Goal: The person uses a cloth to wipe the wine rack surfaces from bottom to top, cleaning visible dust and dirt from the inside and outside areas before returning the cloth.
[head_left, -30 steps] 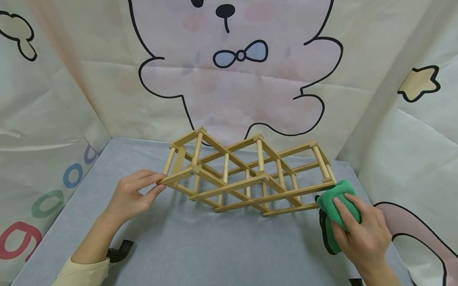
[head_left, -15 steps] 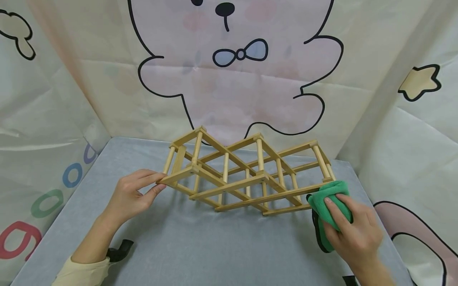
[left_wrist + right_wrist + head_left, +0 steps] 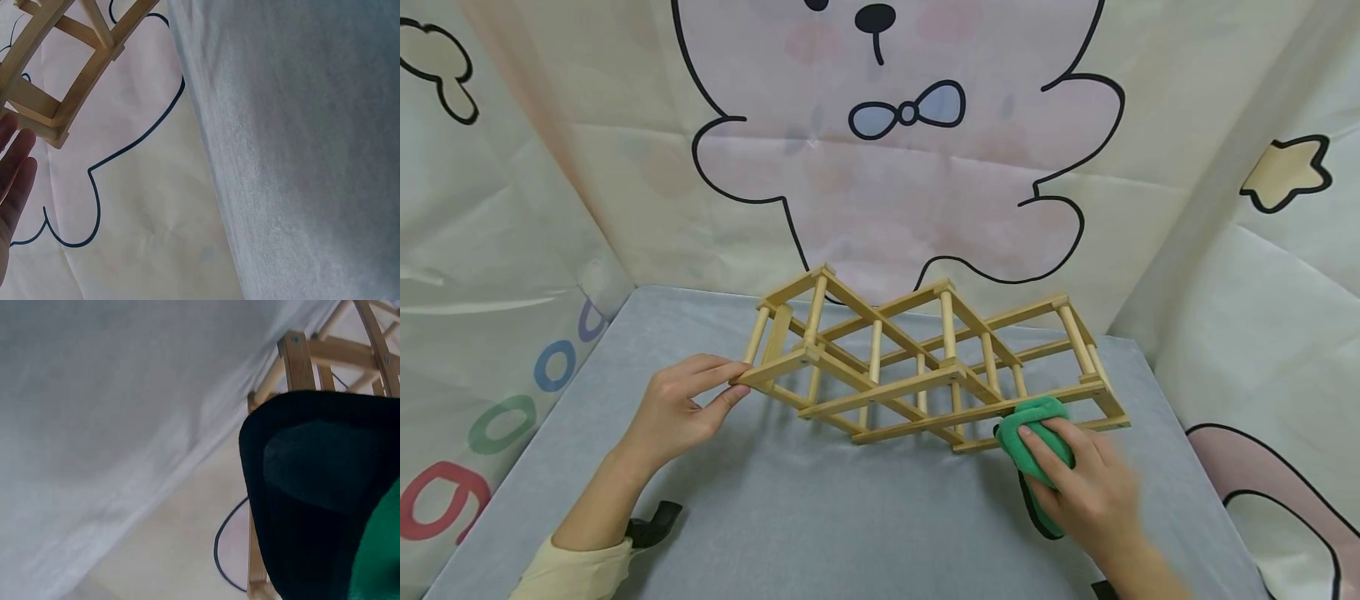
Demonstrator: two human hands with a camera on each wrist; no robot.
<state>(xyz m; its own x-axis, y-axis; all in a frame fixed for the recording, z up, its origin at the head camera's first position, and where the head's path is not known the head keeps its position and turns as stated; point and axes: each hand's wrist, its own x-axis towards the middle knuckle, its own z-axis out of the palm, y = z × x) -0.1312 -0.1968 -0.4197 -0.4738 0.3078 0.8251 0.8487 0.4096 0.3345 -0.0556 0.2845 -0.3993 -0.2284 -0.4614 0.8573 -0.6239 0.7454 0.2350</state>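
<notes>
A folding wooden rack (image 3: 880, 383) of crossed slats and round dowels stands zigzag across the table. At its left end my left hand (image 3: 688, 408) pinches the tip of a slat between thumb and fingers. My right hand (image 3: 1093, 492) grips a bunched green cloth (image 3: 1033, 433) with a black edge, pressed against the front lower slat near the right end. In the left wrist view, fingertips (image 3: 22, 147) lie beside the rack's end frame (image 3: 56, 119). A dark flap of the cloth (image 3: 312, 487) covers part of the rack (image 3: 300, 362) in the right wrist view; the right hand is hidden there.
The table (image 3: 850, 525) has a grey-blue cover. Behind it hangs a backdrop (image 3: 895, 183) with a cartoon bear, and printed side sheets (image 3: 1285, 292) close in left and right. A black strap (image 3: 655, 523) shows at the left wrist.
My right hand has slid the green cloth leftward along the front slat, uncovering the rack's right corner. The left hand and the rack have stayed in place.
</notes>
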